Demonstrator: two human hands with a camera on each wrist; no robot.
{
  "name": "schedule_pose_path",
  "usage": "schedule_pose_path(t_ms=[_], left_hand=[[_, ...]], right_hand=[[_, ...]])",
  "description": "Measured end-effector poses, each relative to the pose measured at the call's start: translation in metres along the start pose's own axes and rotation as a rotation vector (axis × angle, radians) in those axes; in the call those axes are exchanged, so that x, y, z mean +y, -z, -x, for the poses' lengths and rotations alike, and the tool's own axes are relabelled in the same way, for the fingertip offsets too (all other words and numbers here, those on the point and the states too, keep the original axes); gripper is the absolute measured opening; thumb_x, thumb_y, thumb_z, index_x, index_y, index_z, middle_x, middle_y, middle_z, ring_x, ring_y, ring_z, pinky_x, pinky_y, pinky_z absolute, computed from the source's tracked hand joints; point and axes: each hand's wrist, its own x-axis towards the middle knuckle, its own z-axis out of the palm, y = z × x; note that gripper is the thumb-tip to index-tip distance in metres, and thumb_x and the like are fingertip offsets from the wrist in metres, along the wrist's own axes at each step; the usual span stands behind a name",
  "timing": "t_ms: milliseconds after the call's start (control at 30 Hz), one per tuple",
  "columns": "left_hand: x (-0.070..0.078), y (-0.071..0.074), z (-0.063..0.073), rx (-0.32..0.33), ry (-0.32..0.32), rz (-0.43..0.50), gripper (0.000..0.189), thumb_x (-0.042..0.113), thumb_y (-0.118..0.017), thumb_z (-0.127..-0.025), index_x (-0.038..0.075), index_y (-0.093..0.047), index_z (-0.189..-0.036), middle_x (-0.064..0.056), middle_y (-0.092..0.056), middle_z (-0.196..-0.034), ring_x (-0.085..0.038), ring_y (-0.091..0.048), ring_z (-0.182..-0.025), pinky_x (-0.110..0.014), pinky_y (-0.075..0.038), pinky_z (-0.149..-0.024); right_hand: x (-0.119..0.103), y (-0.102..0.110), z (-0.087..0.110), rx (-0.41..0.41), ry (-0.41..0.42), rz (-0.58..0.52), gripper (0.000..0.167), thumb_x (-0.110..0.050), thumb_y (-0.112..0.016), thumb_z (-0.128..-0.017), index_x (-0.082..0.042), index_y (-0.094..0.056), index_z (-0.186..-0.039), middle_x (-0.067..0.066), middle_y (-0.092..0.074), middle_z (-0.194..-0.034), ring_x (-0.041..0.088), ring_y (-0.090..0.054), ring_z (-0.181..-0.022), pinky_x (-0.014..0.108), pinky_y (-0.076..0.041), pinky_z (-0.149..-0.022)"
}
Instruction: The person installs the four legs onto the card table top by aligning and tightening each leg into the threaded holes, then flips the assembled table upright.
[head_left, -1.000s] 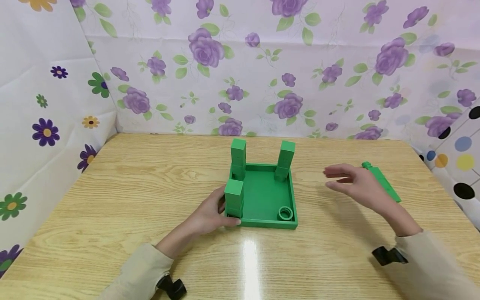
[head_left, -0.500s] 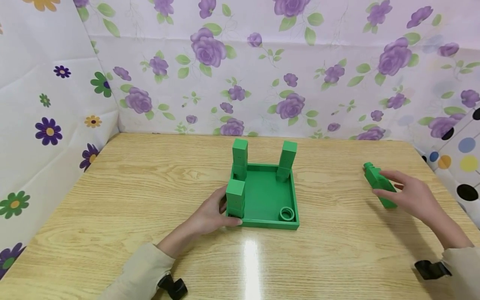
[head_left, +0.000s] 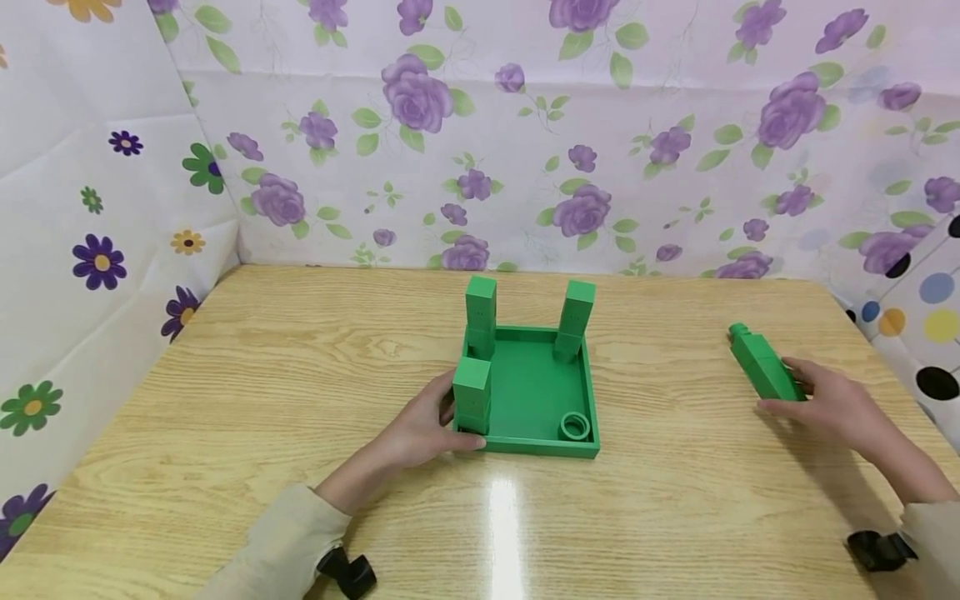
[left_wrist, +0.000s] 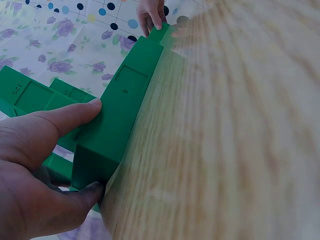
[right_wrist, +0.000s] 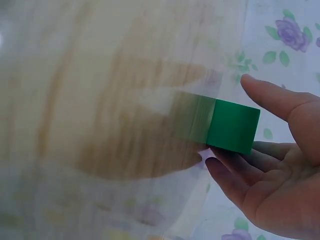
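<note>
A square green tray [head_left: 531, 387] sits mid-table in the head view, with green posts upright at three corners. A round green socket [head_left: 574, 427] occupies its front right corner. My left hand [head_left: 426, 421] grips the front left corner, thumb along the front wall and fingers behind the near post [head_left: 472, 396]. In the left wrist view, the thumb [left_wrist: 75, 115] presses a tray wall [left_wrist: 117, 105]. Toward the right lies a loose green post [head_left: 763, 367] with a threaded end. My right hand [head_left: 832, 404] surrounds its near end; in the right wrist view the thumb [right_wrist: 270, 97] stands apart from the post's square end [right_wrist: 234, 126].
A wooden table [head_left: 300, 350] with a glossy surface carries everything. Behind it hangs a flowered cloth [head_left: 330, 167]. Patterned cloths also border the left and right sides. Each wrist wears a black camera band.
My right hand has travelled right and toward me, from beside the tray to around the loose post's near end. The loose post has shifted slightly. My left hand keeps its grip on the tray corner.
</note>
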Motion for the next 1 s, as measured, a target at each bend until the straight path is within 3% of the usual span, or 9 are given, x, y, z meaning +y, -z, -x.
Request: schedule_pose_path(t_ms=[300, 533, 667, 833, 1000], left_hand=[[-0.0005, 0.0005, -0.0006, -0.009, -0.019, 0.002, 0.089, -0.007, -0.077, -0.076, 0.009, -0.030, -0.151, -0.011, -0.039, -0.146, -0.029, -0.037, -0.135, -0.044, -0.032, -0.109], [-0.0002, 0.0000, -0.0007, -0.023, -0.033, 0.011, 0.087, -0.008, -0.077, -0.077, 0.007, -0.032, -0.149, -0.016, -0.039, -0.146, -0.029, -0.037, -0.135, -0.045, -0.029, -0.110], [-0.0002, -0.0003, -0.0007, -0.023, -0.031, 0.011, 0.086, -0.008, -0.077, -0.077, 0.007, -0.032, -0.149, -0.016, -0.039, -0.147, -0.030, -0.037, -0.135, -0.046, -0.030, -0.110], [0.0005, -0.0003, 0.0000, -0.020, -0.020, 0.003, 0.087, -0.007, -0.077, -0.077, 0.008, -0.031, -0.150, -0.014, -0.039, -0.147, -0.029, -0.036, -0.135, -0.045, -0.030, -0.110], [0.0007, 0.0003, 0.0003, -0.020, -0.021, 0.009, 0.087, -0.007, -0.077, -0.077, 0.008, -0.031, -0.150, -0.014, -0.039, -0.147, -0.029, -0.037, -0.135, -0.045, -0.030, -0.110]], right_hand=[[0.0019, 0.0006, -0.0020, 0.047, 0.014, 0.025, 0.088, -0.038, -0.075, -0.085, 0.022, -0.035, -0.135, 0.047, -0.048, -0.117, 0.052, -0.053, -0.096, 0.056, -0.048, -0.071], [0.0059, -0.0021, -0.0019, 0.097, 0.039, 0.032, 0.071, -0.028, -0.077, -0.083, 0.022, -0.047, -0.124, 0.039, -0.059, -0.103, 0.044, -0.058, -0.084, 0.049, -0.049, -0.063], [0.0068, -0.0038, -0.0016, 0.122, 0.051, 0.031, 0.065, -0.023, -0.075, -0.084, 0.021, -0.048, -0.123, 0.039, -0.058, -0.104, 0.044, -0.058, -0.084, 0.049, -0.048, -0.063], [0.0034, -0.0028, -0.0010, 0.148, 0.050, -0.025, 0.061, -0.024, -0.070, -0.090, 0.018, -0.047, -0.128, 0.039, -0.055, -0.110, 0.044, -0.056, -0.088, 0.046, -0.047, -0.064], [-0.0026, -0.0007, -0.0002, 0.185, 0.038, -0.128, 0.062, -0.029, -0.064, -0.094, 0.015, -0.045, -0.134, 0.036, -0.055, -0.113, 0.044, -0.055, -0.092, 0.033, -0.047, -0.058]])
